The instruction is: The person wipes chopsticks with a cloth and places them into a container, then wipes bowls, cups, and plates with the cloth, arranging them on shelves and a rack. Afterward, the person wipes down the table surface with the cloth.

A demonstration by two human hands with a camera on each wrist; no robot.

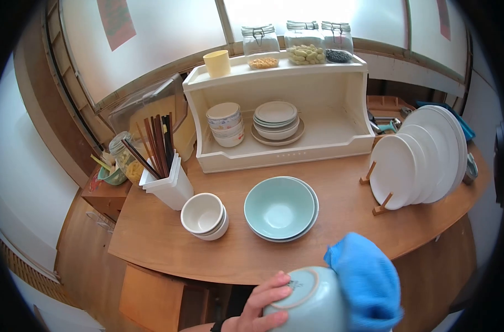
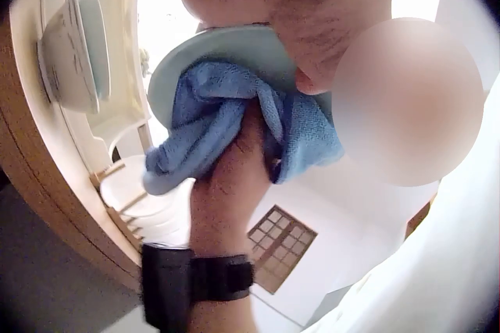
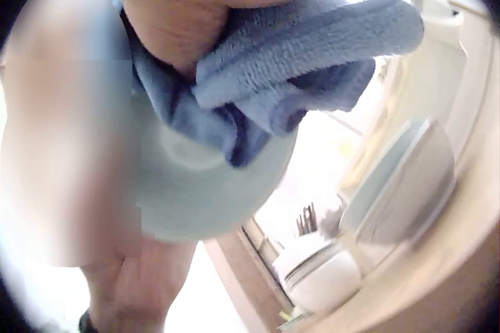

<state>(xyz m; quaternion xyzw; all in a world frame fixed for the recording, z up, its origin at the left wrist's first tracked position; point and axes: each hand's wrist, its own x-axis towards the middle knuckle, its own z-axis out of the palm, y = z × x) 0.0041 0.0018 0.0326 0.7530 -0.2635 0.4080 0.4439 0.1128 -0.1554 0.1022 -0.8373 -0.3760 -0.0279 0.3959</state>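
At the table's near edge my left hand [image 1: 257, 310] holds a pale blue-green bowl [image 1: 318, 310], fingers spread over its outside near the foot ring. The bowl is tipped over, its base turned up toward the head camera. A blue cloth [image 1: 371, 282] covers the bowl's right side. In the left wrist view my right hand [image 2: 242, 153] grips the bunched cloth and presses it into the bowl's inside; its fingertips are hidden in the folds. The head view hides the right hand behind cloth and bowl.
Light blue bowls [image 1: 279, 207] are stacked mid-table, beside white cups [image 1: 202, 213] and a white chopstick holder [image 1: 171, 185]. White plates [image 1: 396, 171] stand in a wooden rack at right. Behind is a cream shelf [image 1: 285, 160] with dishes, jars and a yellow cup [image 1: 217, 63].
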